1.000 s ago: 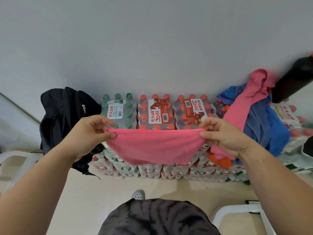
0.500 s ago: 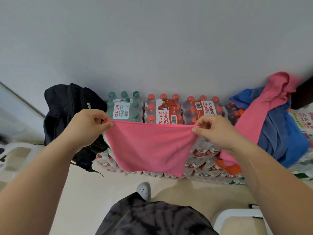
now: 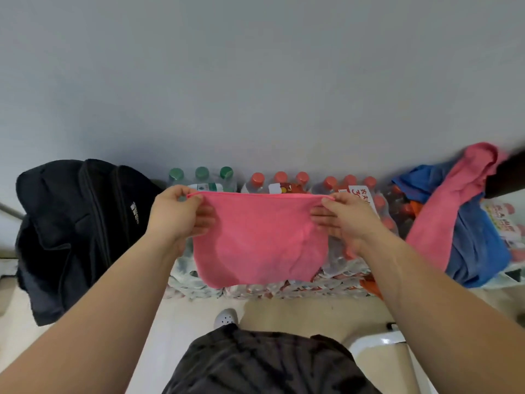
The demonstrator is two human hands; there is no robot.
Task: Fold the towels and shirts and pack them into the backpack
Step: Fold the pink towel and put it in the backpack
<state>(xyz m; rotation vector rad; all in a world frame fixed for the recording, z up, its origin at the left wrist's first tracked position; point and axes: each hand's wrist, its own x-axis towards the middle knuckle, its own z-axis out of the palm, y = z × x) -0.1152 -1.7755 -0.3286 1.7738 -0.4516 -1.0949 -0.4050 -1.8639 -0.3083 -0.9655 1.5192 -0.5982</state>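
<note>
A pink towel hangs in the air in front of me, folded and stretched flat. My left hand pinches its upper left corner and my right hand pinches its upper right corner. The black backpack leans against the wall at the left, apart from both hands. At the right, a second pink towel lies draped over blue cloth, with a bit of orange cloth under the pile.
Shrink-wrapped packs of water bottles are stacked along the grey wall behind the towel. A white plastic chair stands at the lower right. My shoe is on the pale floor below.
The towel hangs longer and flatter than before, its top edge now pulled straight. The view has tilted down and left, so the backpack looks nearer and lower.
</note>
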